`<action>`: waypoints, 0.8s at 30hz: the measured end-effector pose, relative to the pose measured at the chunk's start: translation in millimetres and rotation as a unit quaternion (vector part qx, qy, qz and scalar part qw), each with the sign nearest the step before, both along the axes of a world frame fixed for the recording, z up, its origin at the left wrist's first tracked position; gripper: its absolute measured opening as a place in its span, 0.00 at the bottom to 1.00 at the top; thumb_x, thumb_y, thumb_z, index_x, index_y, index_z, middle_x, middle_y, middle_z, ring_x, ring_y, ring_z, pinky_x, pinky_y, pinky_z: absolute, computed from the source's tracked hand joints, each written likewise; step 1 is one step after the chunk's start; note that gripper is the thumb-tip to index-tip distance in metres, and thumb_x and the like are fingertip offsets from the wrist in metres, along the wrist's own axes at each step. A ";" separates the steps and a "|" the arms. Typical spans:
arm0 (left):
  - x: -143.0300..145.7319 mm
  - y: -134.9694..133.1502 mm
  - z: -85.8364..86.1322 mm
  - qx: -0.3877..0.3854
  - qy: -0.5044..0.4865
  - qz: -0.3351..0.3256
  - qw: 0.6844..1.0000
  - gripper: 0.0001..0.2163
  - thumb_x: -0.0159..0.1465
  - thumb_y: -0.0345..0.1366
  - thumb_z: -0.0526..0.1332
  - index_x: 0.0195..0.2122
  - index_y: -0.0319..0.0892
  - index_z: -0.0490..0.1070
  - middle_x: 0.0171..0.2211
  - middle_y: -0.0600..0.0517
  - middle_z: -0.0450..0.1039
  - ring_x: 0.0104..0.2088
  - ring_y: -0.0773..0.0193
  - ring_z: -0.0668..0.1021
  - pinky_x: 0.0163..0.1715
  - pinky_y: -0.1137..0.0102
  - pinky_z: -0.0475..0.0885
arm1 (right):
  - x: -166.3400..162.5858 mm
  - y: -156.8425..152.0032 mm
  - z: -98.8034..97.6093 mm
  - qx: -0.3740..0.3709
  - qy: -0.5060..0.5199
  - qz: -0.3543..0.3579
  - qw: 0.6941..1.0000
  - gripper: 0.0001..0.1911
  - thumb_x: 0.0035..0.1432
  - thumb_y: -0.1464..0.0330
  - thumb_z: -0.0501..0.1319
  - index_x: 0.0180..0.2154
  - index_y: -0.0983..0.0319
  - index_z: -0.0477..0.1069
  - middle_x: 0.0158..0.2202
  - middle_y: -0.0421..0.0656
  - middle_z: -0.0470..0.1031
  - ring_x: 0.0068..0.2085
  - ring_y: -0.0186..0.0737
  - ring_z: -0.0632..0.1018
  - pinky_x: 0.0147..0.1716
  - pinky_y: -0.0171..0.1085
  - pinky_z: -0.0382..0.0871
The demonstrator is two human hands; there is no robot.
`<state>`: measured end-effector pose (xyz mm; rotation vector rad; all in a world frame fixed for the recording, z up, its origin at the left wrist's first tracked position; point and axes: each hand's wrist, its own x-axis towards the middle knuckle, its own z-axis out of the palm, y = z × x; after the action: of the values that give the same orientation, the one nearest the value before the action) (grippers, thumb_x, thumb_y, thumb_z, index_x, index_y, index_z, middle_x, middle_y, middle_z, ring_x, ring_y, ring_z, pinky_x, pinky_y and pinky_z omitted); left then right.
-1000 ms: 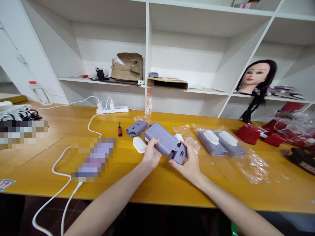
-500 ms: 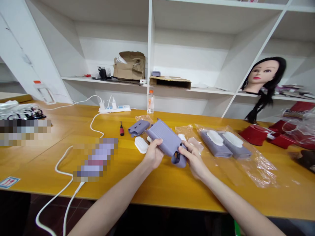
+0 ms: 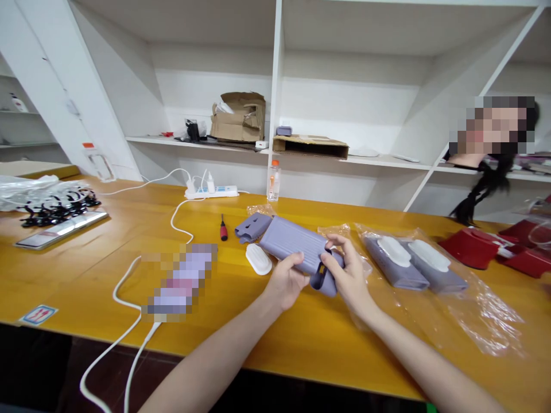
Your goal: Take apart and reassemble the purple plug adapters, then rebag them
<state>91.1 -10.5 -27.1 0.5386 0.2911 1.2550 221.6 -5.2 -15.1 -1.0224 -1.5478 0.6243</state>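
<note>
A purple ribbed cover (image 3: 289,240), soft-looking and with cut-out openings at its right end, is held above the table between both hands. My left hand (image 3: 286,281) grips its lower edge, thumb on the ribbed face. At the right end, my right hand (image 3: 348,274) pinches around the openings, where a flap folds downward. Just left of the cover lie a second purple piece with slots (image 3: 253,227) and a white oval ribbed part (image 3: 259,260). The fingers behind the cover are hidden.
Two purple cases with white oval tops (image 3: 394,252) lie on clear plastic (image 3: 495,310) to the right. A red screwdriver (image 3: 223,229), a blurred-out device (image 3: 183,281) with a white cable, a power strip (image 3: 215,192) and a bottle (image 3: 274,182) are on the table. Red objects (image 3: 469,246) stand far right.
My left hand has shifted along the cover's lower edge towards my right hand. The cover now lies more level. The camera view has turned slightly left.
</note>
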 end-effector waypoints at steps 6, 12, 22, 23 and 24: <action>1.4 1.4 -4.9 -0.027 0.022 -0.089 0.995 0.11 0.54 0.33 0.57 0.38 0.38 0.72 0.40 0.45 0.74 0.40 0.55 0.74 0.42 0.54 0.67 | 10.7 6.9 -9.3 0.082 -0.065 -0.066 0.992 0.08 0.57 0.63 0.54 0.38 0.57 0.57 0.37 0.41 0.62 0.42 0.40 0.67 0.43 0.41 0.61; -0.3 3.6 -5.3 -0.027 0.014 -0.078 0.996 0.11 0.55 0.33 0.56 0.39 0.37 0.72 0.41 0.44 0.73 0.39 0.57 0.74 0.41 0.56 0.68 | 22.2 7.2 -6.0 0.096 -0.188 -0.031 0.977 0.16 0.56 0.60 0.53 0.45 0.58 0.56 0.43 0.46 0.62 0.45 0.45 0.66 0.44 0.46 0.63; -4.3 9.5 -2.3 -0.047 0.036 -0.011 0.998 0.09 0.50 0.31 0.60 0.34 0.38 0.71 0.34 0.48 0.73 0.33 0.59 0.73 0.29 0.66 0.67 | 26.9 7.7 -4.0 0.034 -0.300 0.000 0.953 0.41 0.44 0.60 0.64 0.57 0.57 0.46 0.55 0.51 0.59 0.55 0.54 0.64 0.48 0.52 0.64; -4.3 9.7 -1.8 -0.054 0.032 -0.004 0.998 0.09 0.49 0.31 0.60 0.33 0.38 0.71 0.34 0.48 0.73 0.34 0.60 0.73 0.31 0.65 0.67 | 27.7 8.1 -3.9 0.033 -0.299 -0.001 0.954 0.41 0.44 0.61 0.64 0.57 0.57 0.47 0.55 0.51 0.59 0.55 0.54 0.64 0.49 0.52 0.64; -4.6 10.0 -1.2 -0.058 0.027 0.004 0.998 0.09 0.49 0.30 0.60 0.33 0.39 0.71 0.34 0.48 0.73 0.35 0.60 0.73 0.33 0.65 0.67 | 28.4 8.2 -3.7 0.033 -0.296 0.000 0.954 0.41 0.43 0.61 0.64 0.56 0.57 0.47 0.55 0.51 0.59 0.55 0.54 0.64 0.49 0.52 0.64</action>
<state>86.5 -0.5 -28.2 0.4712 0.4091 1.2238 250.0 3.0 -18.8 -1.2249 -2.0712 0.2645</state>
